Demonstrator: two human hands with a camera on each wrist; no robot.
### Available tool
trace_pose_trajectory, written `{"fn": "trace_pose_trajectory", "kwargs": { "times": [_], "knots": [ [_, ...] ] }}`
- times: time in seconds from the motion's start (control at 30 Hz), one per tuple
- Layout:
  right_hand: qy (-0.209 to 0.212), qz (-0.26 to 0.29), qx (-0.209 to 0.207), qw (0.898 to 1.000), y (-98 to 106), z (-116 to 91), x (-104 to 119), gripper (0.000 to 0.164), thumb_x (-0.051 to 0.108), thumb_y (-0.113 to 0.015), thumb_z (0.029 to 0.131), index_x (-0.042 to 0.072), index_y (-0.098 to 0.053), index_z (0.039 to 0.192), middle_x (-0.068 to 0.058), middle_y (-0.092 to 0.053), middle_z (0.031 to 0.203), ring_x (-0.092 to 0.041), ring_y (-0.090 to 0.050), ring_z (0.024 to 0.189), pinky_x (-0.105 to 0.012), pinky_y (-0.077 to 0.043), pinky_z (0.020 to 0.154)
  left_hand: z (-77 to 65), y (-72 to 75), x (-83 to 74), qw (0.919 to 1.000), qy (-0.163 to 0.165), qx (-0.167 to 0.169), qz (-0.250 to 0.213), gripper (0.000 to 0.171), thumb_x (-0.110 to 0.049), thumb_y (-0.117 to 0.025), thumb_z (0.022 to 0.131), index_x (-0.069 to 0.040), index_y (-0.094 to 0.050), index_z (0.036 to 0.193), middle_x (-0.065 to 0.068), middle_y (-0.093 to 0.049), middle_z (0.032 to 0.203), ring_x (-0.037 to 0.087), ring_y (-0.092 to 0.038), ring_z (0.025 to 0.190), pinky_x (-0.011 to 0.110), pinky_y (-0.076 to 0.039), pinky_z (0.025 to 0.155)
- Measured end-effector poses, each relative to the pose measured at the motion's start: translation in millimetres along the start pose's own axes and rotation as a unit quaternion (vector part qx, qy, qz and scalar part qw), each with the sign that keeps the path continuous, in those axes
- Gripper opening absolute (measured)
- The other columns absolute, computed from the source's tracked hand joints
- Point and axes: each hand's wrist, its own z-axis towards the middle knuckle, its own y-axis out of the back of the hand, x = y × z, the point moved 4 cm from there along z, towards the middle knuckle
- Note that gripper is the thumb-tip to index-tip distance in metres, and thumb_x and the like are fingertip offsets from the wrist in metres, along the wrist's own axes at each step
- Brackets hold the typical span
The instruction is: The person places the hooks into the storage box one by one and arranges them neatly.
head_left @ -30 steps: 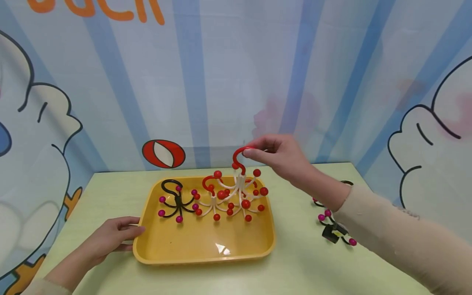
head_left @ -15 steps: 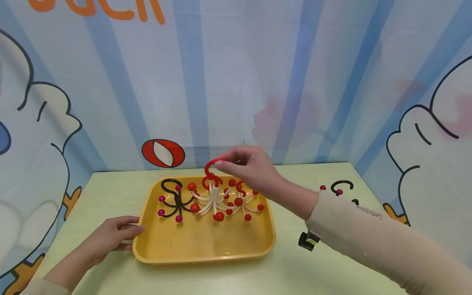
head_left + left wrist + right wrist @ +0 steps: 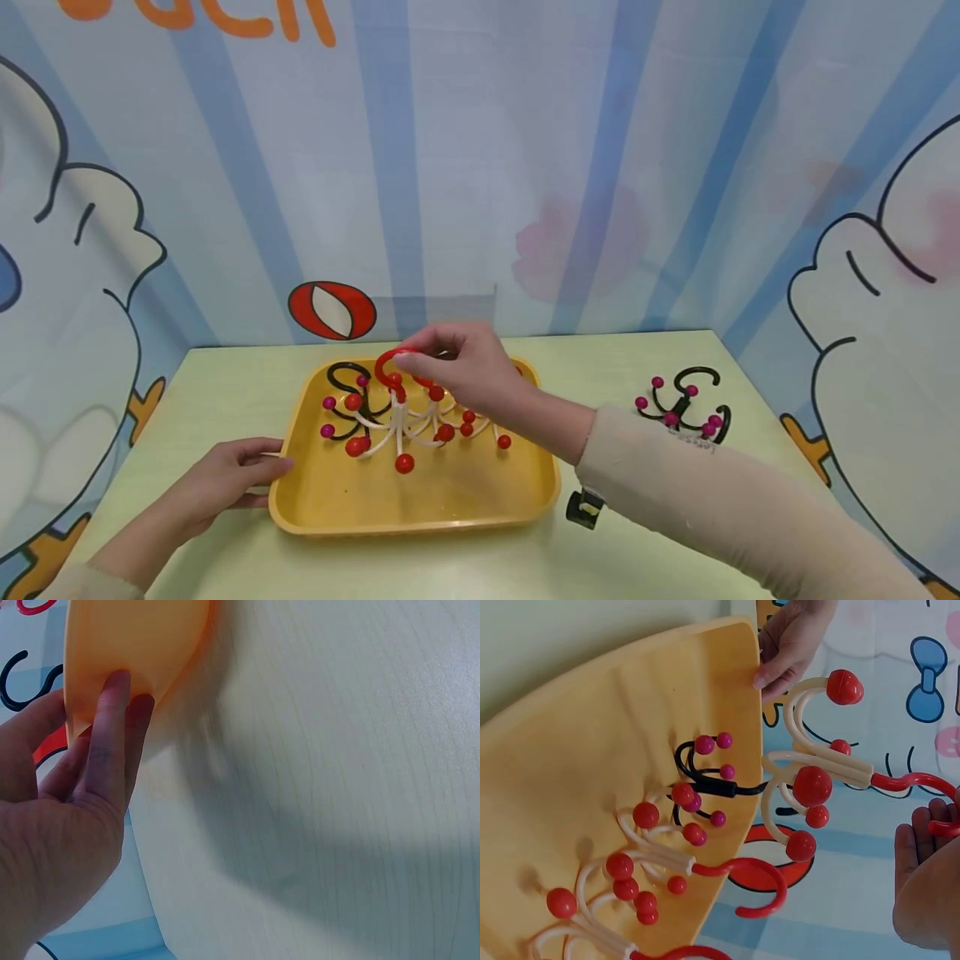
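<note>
One red-balled, white-armed plastic piece [image 3: 400, 421] hangs above the yellow rectangular plastic tray [image 3: 412, 507], its red hook [image 3: 383, 360] pinched in your right hand [image 3: 471, 371], while your left hand [image 3: 234, 478] grips the tray, likely for steadiness.

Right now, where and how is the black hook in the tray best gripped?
Likely pinch the black hook by its bent top, from above left: it rises over the pink balls, and the right hand holds a red-and-white hook to its right.
</note>
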Motion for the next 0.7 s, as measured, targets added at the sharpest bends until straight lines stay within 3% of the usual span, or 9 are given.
{"fn": "trace_pose_trajectory", "kwargs": {
  "times": [0.2,0.37,0.7],
  "knots": [
    [-0.006,-0.010,0.012,1.000,-17,12,-26,0.014,0.033,-0.074,0.085,0.023,-0.075,0.094,0.002,-0.072,0.090,-0.018,-0.063,0.078,-0.028,-0.052,0.061,-1.3,0.0,1.3,0.9999,-0.005,0.006,-0.007,0.073,-0.040,-0.068,0.088,0.005,-0.043,0.139,0.018,-0.063,0.121,0.022,-0.068,0.091,0.037,-0.059,0.076],
    [-0.010,0.009,0.017,1.000,-30,17,-37,0.010,0.033,-0.075,0.083,0.026,-0.075,0.091,-0.003,-0.072,0.090,-0.023,-0.063,0.079,-0.028,-0.051,0.059,-3.5,-1.0,1.0,0.9998,-0.013,0.011,-0.010,0.072,-0.039,-0.067,0.089,0.006,-0.042,0.139,0.019,-0.062,0.122,0.021,-0.068,0.092,0.038,-0.059,0.076],
    [-0.024,-0.009,0.009,1.000,-48,21,-55,0.006,0.032,-0.076,0.083,0.028,-0.074,0.086,0.007,-0.072,0.085,-0.020,-0.065,0.081,-0.033,-0.056,0.064,-4.0,-2.2,-0.2,0.9996,-0.018,0.014,-0.017,0.073,-0.040,-0.068,0.088,0.006,-0.043,0.139,0.018,-0.063,0.122,0.021,-0.068,0.092,0.037,-0.059,0.076]
  ]
}}
